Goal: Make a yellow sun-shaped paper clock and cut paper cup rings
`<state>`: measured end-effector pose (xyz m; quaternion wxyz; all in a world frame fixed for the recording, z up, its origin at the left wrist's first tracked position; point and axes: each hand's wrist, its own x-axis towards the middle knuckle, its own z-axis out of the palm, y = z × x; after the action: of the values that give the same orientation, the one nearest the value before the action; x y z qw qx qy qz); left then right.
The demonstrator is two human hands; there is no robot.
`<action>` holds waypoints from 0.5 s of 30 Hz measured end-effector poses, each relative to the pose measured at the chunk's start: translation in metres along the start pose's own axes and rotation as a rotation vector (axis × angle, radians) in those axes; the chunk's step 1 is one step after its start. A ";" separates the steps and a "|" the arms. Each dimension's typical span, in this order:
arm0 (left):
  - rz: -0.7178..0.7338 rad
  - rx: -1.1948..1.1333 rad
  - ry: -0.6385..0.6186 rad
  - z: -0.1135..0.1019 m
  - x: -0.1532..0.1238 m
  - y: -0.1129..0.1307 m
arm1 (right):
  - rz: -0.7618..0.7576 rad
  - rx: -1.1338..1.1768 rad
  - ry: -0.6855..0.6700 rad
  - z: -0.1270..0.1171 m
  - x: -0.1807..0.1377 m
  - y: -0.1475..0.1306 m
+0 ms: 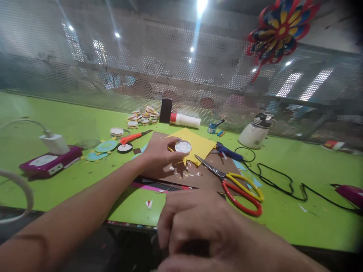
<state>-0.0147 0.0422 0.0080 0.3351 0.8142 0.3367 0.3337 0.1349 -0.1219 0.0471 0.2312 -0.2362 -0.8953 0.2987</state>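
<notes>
My left hand (pixel 160 151) reaches out over the green table (pixel 283 215) and grips a small round white disc (pixel 183 146) by its edge, holding it over a yellow paper sheet (pixel 198 145) that lies on a brown board (pixel 204 175). My right hand (pixel 195 226) rests low at the table's near edge, fingers curled loosely; nothing shows in it. Scissors (pixel 241 187) with red and yellow handles lie open on the board just right of the left hand.
A blue glue gun (pixel 229 153) with a black cord (pixel 283 181), an orange knife (pixel 133 138), stacked paper discs (pixel 143 116), a white tube (pixel 185 120), a white jug (pixel 255 132), and purple devices (pixel 48 162) lie about. A mesh screen (pixel 170 68) backs the table; a paper pinwheel (pixel 280 28) hangs there.
</notes>
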 end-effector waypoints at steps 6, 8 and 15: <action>0.071 0.079 0.014 0.001 -0.002 0.000 | 0.127 -0.164 0.091 0.000 0.009 0.037; 0.099 0.069 -0.013 0.003 -0.003 0.000 | 0.131 -0.175 0.128 -0.008 0.010 0.047; 0.161 0.109 -0.088 0.003 -0.006 0.000 | 0.193 -0.148 0.174 -0.030 0.007 0.068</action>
<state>-0.0161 0.0363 0.0043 0.2770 0.8694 0.2730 0.3048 0.1654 -0.0564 0.0265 0.2599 -0.3625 -0.8646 0.2312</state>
